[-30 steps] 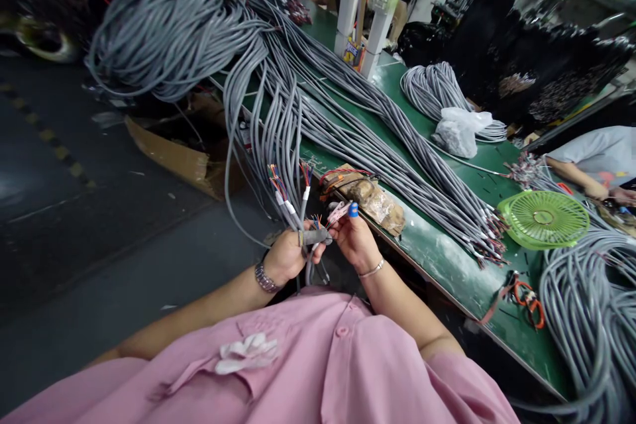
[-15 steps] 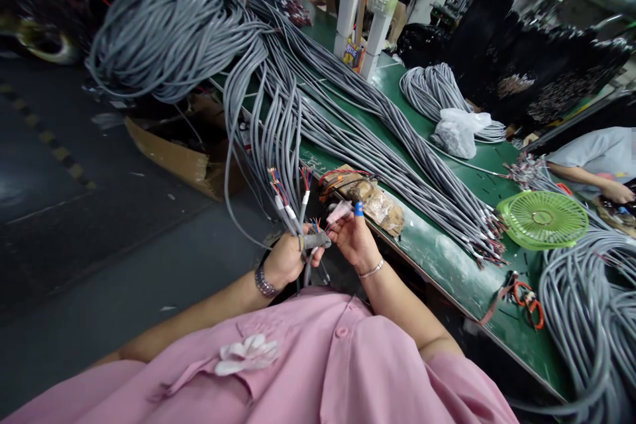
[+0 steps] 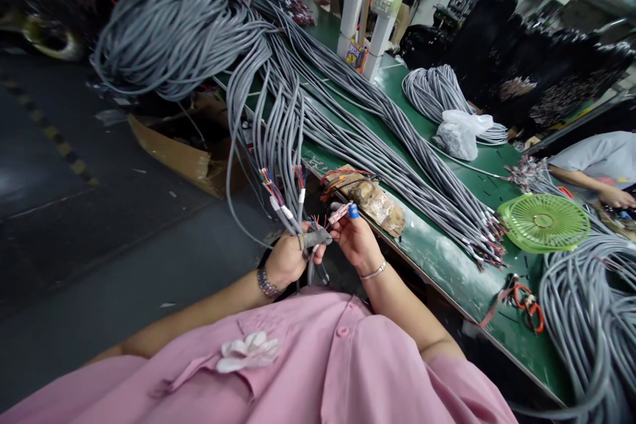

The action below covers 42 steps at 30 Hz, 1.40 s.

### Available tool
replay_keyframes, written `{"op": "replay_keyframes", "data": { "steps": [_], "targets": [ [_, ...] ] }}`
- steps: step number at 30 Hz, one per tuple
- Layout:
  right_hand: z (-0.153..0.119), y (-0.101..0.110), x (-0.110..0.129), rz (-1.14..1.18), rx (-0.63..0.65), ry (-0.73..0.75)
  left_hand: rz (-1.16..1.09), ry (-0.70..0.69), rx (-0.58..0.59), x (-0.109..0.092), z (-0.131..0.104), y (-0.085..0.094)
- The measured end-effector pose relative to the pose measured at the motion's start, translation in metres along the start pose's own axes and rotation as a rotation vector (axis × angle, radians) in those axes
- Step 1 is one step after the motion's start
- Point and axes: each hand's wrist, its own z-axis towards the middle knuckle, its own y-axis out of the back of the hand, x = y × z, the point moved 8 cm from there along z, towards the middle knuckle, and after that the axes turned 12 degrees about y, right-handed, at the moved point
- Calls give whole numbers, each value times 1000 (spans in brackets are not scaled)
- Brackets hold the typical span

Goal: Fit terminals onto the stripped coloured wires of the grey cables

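Note:
My left hand [image 3: 288, 258] is closed around a grey cable [image 3: 312, 268], with its thumb wrapped in something grey. Thin coloured wires [image 3: 317, 222] fan out from the cable end just above that thumb. Close by on the right, my right hand [image 3: 356, 245] has its fingertips pinched at the wire ends; a blue cover sits on one finger. A pale strip with reddish marks [image 3: 339, 214] shows at those fingers, and I cannot tell if it is a wrap or a loose piece. Beyond my left hand rise cable ends with white bands [image 3: 281, 207] and bare coloured wires.
Long grey cables [image 3: 368, 139] lie across the green table [image 3: 442, 278]. A taped cardboard piece [image 3: 380, 202] rests at its near edge. To the right are a green fan [image 3: 544, 222] and orange-handled scissors [image 3: 529, 308]. A cardboard box [image 3: 173, 159] stands below left; two other people sit farther off.
My right hand's blue-covered finger has tilted left and down toward the wires, and the pale strip has turned. My left hand keeps its hold; the view has shifted slightly.

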Motion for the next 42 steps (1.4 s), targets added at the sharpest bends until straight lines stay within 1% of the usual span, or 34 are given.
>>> {"op": "replay_keyframes", "data": {
  "steps": [4, 8, 13, 16, 19, 21, 23, 26, 29, 32, 36, 38, 40, 42],
  "targets": [
    [0, -1, 2, 16, -9, 21, -19, -3, -20, 0, 2, 1],
    [0, -2, 2, 10, -15, 38, 30, 30, -26, 1, 2, -2],
    [0, -1, 0, 23, -14, 44, 43, 52, -69, 2, 1, -1],
    [0, 1, -3, 40, -20, -10, 32, 9, -74, 1, -1, 1],
    [-2, -1, -6, 55, 6, -88, 28, -44, -63, 2, -4, 5],
    [-3, -3, -5, 33, 22, -106, 49, -66, -53, 4, -7, 6],
    [-2, -3, 0, -13, 22, -64, 73, -83, -57, 5, -9, 7],
    [-2, -2, 6, -89, 7, 27, 74, -102, -92, 5, -11, 10],
    [-3, -1, 5, -108, -20, 39, 34, -120, -126, 3, -10, 12],
    [-2, 1, 4, -109, -51, 63, 18, -124, -123, 0, -6, 10],
    [-1, 12, 15, -273, -154, 224, 14, -117, -119, -2, -4, 7],
    [-1, 14, 18, -335, -174, 269, 16, -117, -122, -3, -4, 5],
    [2, 13, 12, -290, -134, 214, 19, -113, -123, -3, -4, 4],
    [4, 8, 3, -172, -76, 103, 22, -107, -125, -3, -4, 2]
  ]
}}
